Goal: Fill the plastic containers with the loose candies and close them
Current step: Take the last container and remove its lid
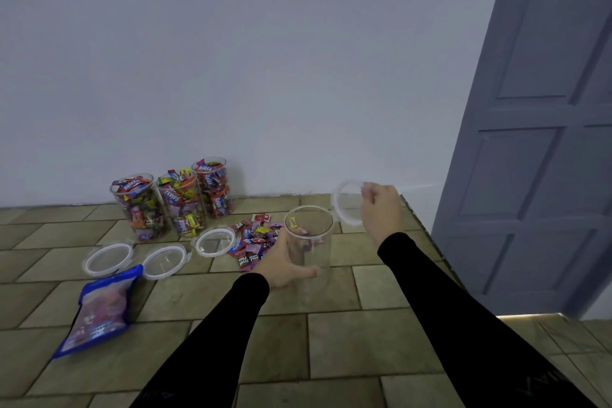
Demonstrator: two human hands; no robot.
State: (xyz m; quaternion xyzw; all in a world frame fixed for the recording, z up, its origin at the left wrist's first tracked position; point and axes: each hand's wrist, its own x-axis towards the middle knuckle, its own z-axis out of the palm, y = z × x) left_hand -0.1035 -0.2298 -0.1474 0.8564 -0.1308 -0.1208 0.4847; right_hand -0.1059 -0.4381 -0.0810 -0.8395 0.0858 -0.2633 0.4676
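Observation:
My left hand (281, 267) grips a clear, empty plastic container (309, 242) standing upright on the tiled floor. Up and to its right, my right hand (381, 209) pinches a clear lid with a white rim (344, 202), held tilted in the air. A pile of loose wrapped candies (255, 240) lies just left of the container. Three filled, lidless containers (175, 199) stand in a row by the wall.
Three more white-rimmed lids (215, 242) lie on the floor in front of the filled containers. A blue candy bag (99, 311) lies at the left. A grey door (536, 129) stands at the right, the wall close behind.

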